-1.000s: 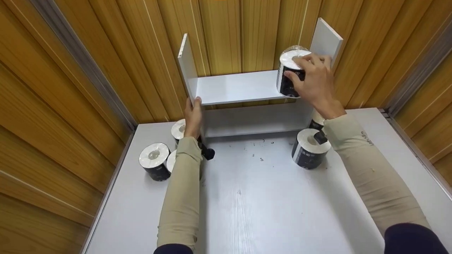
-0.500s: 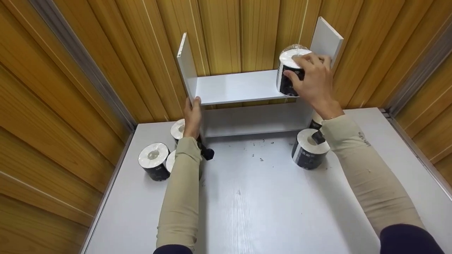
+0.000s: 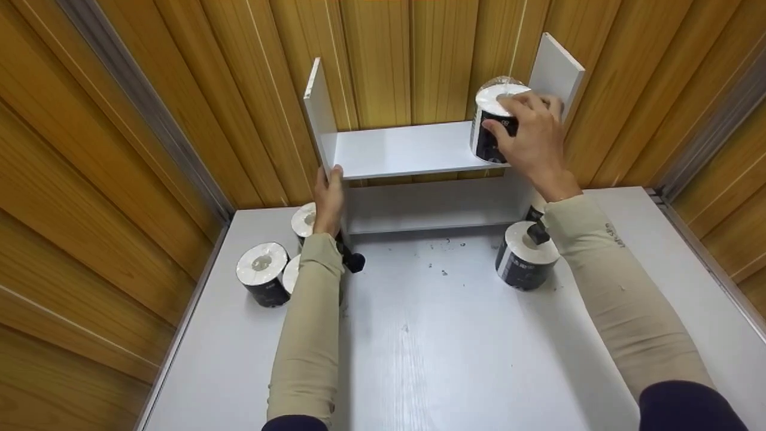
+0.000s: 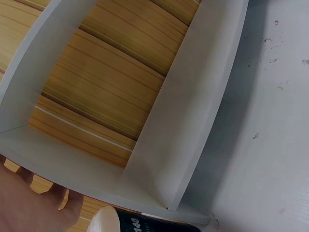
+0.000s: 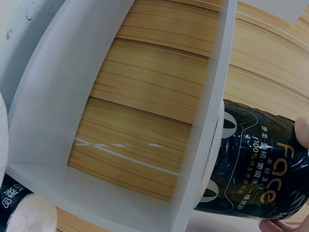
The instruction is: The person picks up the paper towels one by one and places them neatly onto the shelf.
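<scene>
A white shelf unit (image 3: 407, 146) with two raised side panels stands against the back wall. My left hand (image 3: 329, 197) grips its left side panel, thumb at the front edge and fingers on the outer side. On the right end of the upper board is a wrapped toilet paper roll (image 3: 492, 139), white on top with a black printed band. My right hand (image 3: 535, 134) holds this roll from the right, thumb on its front and fingers over the top. The right wrist view shows the roll's base (image 5: 212, 159) against the board, with fingertips at its far end.
Several more toilet paper rolls stand on the white table (image 3: 419, 347): a front-left roll (image 3: 263, 272) with others partly behind my left arm, and a right-hand roll (image 3: 526, 257) with another behind it. Wood-patterned walls (image 3: 383, 60) enclose the back and sides. Small dark specks dot the tabletop.
The right forearm has shifted slightly to the left. Both hands keep their holds, and the roll stays at the right end of the upper board.
</scene>
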Demonstrator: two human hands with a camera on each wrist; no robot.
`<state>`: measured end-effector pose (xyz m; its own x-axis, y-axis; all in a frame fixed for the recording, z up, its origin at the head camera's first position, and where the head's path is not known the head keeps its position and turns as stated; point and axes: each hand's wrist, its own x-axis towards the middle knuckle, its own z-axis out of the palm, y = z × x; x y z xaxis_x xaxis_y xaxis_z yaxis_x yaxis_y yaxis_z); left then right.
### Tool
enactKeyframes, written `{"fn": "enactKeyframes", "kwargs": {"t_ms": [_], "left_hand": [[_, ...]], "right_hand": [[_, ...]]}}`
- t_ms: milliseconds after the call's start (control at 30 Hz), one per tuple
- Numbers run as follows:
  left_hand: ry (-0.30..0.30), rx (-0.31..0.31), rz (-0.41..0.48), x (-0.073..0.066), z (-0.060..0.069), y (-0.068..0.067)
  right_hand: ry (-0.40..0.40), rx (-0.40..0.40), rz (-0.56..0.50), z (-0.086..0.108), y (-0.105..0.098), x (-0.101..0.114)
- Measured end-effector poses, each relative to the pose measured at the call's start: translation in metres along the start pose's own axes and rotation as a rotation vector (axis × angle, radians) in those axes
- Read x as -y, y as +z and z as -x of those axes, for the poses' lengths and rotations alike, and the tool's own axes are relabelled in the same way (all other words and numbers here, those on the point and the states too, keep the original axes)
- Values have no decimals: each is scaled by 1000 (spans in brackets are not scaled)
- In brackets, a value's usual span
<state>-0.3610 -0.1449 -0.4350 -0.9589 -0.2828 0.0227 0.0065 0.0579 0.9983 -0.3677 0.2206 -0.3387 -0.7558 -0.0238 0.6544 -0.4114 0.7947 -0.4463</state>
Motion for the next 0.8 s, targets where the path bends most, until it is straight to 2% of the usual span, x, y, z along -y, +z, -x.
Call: {"fn": "enactKeyframes", "kwargs": {"t_ms": [133, 400, 800], "left_hand": [[-11, 15, -5, -2, 0, -1], [-25, -1, -13, -3, -2, -3], [-5, 4, 28, -3, -2, -4]], "right_hand": [[23, 10, -1, -3, 1, 0], [39, 27, 5, -11, 3, 1], [73, 89, 18, -15, 2, 4]]}}
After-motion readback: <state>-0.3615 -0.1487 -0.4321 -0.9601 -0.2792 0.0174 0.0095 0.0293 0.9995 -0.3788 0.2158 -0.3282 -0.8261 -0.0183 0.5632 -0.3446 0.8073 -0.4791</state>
